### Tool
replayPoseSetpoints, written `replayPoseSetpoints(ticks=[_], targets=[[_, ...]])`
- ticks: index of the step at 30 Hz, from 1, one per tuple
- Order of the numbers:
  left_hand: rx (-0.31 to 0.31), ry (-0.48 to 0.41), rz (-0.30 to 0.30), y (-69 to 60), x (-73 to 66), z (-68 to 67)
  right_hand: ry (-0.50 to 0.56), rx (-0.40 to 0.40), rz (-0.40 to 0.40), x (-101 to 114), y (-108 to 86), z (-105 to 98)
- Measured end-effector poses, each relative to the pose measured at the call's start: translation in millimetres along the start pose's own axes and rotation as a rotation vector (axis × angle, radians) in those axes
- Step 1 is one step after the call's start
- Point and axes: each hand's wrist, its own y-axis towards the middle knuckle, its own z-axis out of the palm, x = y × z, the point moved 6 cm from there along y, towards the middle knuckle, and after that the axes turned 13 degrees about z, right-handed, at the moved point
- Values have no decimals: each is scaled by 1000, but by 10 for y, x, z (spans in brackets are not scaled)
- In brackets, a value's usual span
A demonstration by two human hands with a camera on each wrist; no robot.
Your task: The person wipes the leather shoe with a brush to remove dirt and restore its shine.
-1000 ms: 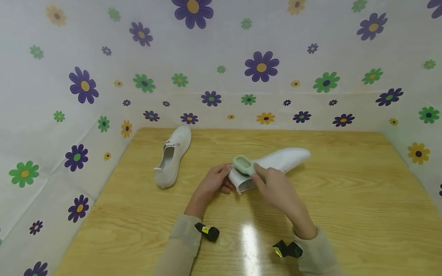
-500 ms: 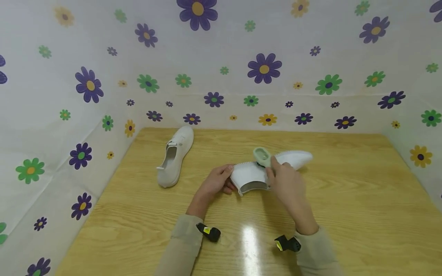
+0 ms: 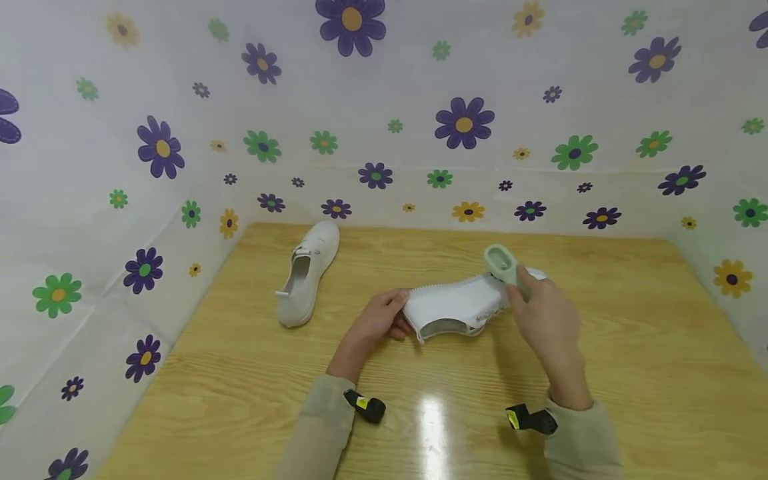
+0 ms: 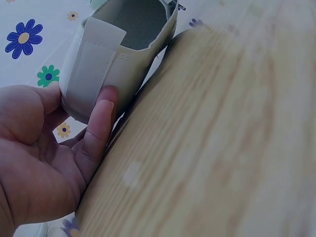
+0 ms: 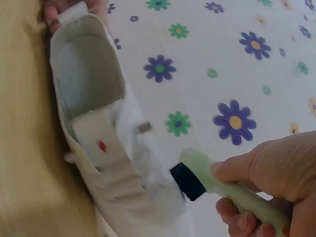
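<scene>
A white shoe (image 3: 450,303) lies tipped on its side, its opening facing the near edge of the table. My left hand (image 3: 382,317) grips its heel, thumb on one side and fingers on the other, as the left wrist view shows. In my right hand (image 3: 546,317) is a pale green brush (image 3: 501,262), held by its handle. Dark bristles (image 5: 188,181) meet the side of the shoe near the toe in the right wrist view. Part of the toe is hidden behind the right hand in the head view.
A second white shoe (image 3: 308,273) stands upright at the left on the wooden table (image 3: 240,400). White cloth (image 3: 390,87) with a flower print hangs behind the table and at both sides. Each wrist wears a small black camera.
My right hand has moved the brush rightward along the shoe, from the heel toward the toe. The left hand keeps its hold on the heel. The view has shifted slightly.
</scene>
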Motion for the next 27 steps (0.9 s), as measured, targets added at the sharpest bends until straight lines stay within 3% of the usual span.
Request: replayPoseSetpoints(ticks=[4, 8, 12, 19, 22, 25, 27], targets=[[-13, 3, 7, 15, -4, -38, 30, 53, -92, 225, -87, 225], [0, 4, 5, 19, -7, -46, 78, 180, -167, 510, -261, 516], [0, 8, 9, 23, -5, -45, 98, 244, -192, 605, -311, 571], [-26, 0, -8, 32, -31, -9, -28, 79, -30, 114, -52, 26], [-24, 7, -10, 48, -47, 4, -54, -19, -13, -21, -37, -170], [-15, 16, -7, 59, -55, 6, -70, -62, -42, 3, -83, -163], [-20, 18, -6, 59, -54, -4, -49, 1, -95, 111, -141, -37]])
